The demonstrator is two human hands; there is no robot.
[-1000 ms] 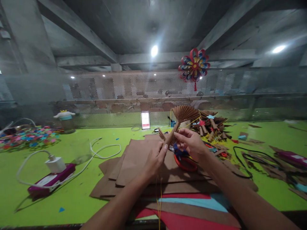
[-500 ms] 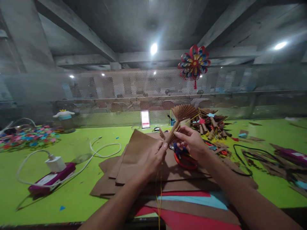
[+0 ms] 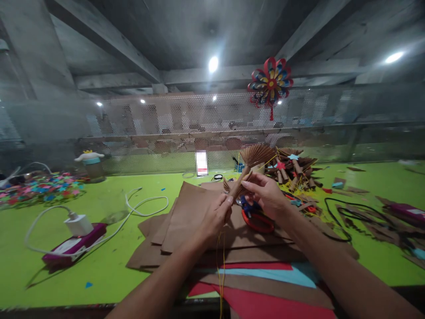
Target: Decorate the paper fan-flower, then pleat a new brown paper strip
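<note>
Over the stacked brown paper sheets (image 3: 179,221), my left hand (image 3: 217,212) is closed round the lower end of a rolled brown paper craft (image 3: 239,180). A pleated fan (image 3: 257,154) spreads from its upper end, and smaller pleats show at its sides. My right hand (image 3: 267,195) pinches the pleated side of the craft with thumb and forefinger; the exact grip is partly hidden. Yellow string (image 3: 222,266) hangs below my left hand. Under my right hand lie scissors (image 3: 259,221) with red-orange and blue handles.
Similar paper crafts (image 3: 297,170) with paper stars are heaped at the back right. Black cable (image 3: 332,221) and paper scraps lie right. At left are a charger (image 3: 79,225) on a purple power bank (image 3: 71,248), a white cable (image 3: 149,212), and colourful stars (image 3: 49,188). A mesh panel (image 3: 149,128) stands behind.
Both hands keep the paper craft in nearly the same place. My right thumb and fingers have shifted slightly against its pleated side. The whole view has moved a little.
</note>
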